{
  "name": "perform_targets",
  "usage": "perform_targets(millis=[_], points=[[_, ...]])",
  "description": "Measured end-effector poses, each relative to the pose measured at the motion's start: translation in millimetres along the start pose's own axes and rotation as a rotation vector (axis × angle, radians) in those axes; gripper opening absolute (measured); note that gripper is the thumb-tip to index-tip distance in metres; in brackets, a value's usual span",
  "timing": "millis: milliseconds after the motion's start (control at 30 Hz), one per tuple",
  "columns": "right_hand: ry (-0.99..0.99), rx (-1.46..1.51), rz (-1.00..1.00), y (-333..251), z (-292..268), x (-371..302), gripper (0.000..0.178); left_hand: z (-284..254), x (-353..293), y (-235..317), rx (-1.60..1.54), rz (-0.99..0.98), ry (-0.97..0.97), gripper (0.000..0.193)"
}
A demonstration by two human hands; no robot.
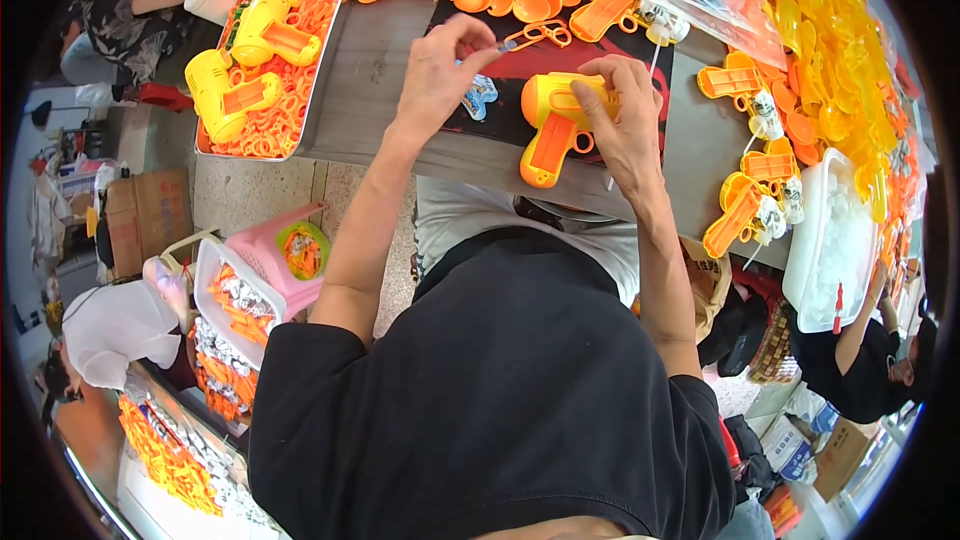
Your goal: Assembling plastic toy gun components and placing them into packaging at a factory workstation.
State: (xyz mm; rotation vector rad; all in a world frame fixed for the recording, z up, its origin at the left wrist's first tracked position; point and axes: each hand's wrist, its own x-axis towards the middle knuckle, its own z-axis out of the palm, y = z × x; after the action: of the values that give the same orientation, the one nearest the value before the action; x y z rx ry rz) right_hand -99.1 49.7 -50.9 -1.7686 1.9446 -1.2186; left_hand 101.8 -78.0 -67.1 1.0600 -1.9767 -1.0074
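Toy gun (545,125) is sitting gripped in my right hand (625,112), upper center; my left hand (437,72) is curling beside orange loops (543,36), hold unclear.

Right hand (630,125) is hiding back end of yellow toy gun (552,100). Greyish piece (510,44) by left hand (437,75) is looking too small to identify. Top edge is cutting off clear plastic bag (735,10) and upper-left co-worker (150,15).

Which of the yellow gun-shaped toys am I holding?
The yellow toy gripped in your right hand, over the dark mat's near edge; the other yellow ones lie untouched.
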Motion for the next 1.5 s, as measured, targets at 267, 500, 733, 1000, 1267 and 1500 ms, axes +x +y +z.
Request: perform_targets(millis=[267, 500, 733, 1000, 1267, 1500], points=[[0.088, 0.16, -0.062, -13, -12, -3, 0.016, 46, -17, 78, -0.898, -0.082, -0.023, 0.014], [0.135, 0.258, 0.052, -9, -34, -17, 0.016, 52, -29, 78, -0.907, -0.168, -0.108, 0.014], [0.157, 0.584, 0.192, 1, -37, -26, 0.014, 54, -29, 72, -0.646, -0.046, -0.074, 0.016], [-0.2, 0.123, 0.255, 47, -89, -5, 0.025, 40, -32, 46, 0.36, 0.469, -0.044, 0.028], [-0.333, 0.119, 0.276, 57, -75, 18, 0.029, 43, -28, 42, 0.228, 0.414, -0.055, 0.025], [-0.442, 0.001, 0.162, 42, -53, 31, 0.027, 41, -27, 39, 0.242, 0.42, -0.073, 0.026]])
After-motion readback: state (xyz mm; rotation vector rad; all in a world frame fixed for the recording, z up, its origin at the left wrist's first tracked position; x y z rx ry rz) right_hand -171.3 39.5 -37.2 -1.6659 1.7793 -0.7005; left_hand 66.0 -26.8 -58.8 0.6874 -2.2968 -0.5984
